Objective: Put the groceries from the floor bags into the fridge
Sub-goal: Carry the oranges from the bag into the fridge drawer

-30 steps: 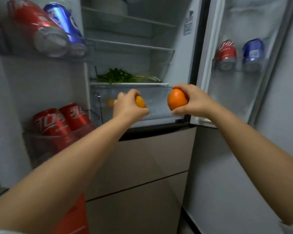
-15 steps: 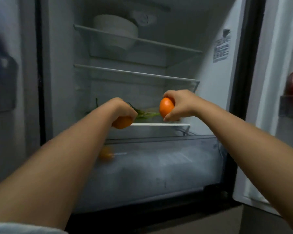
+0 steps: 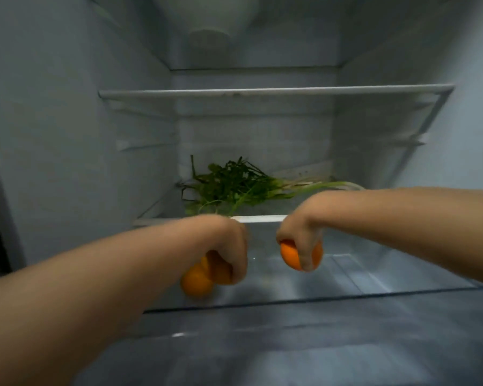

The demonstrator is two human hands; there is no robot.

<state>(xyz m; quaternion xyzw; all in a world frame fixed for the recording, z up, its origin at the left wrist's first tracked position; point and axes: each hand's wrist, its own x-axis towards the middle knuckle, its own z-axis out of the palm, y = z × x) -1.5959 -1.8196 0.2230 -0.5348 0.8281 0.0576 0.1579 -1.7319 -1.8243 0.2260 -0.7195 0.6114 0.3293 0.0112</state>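
Both my hands reach down into the open clear crisper drawer (image 3: 346,295) at the bottom of the fridge. My left hand (image 3: 229,246) is closed over an orange (image 3: 221,270), which shows only below the fingers. Just under it lies another orange (image 3: 195,282) on the drawer's left side, touching or nearly touching the held one. My right hand (image 3: 301,235) grips a second orange (image 3: 289,256) from above, hanging over the middle of the drawer.
A bunch of green herbs and spring onions (image 3: 234,185) lies on the glass shelf (image 3: 262,218) just above the drawer. A bare shelf (image 3: 262,91) sits higher up. A pale bowl (image 3: 209,23) is blurred at the top. The fridge walls close in on both sides.
The view has closed in on the fridge interior. Both hands have dropped from shelf height down into the crisper drawer, still holding their oranges.
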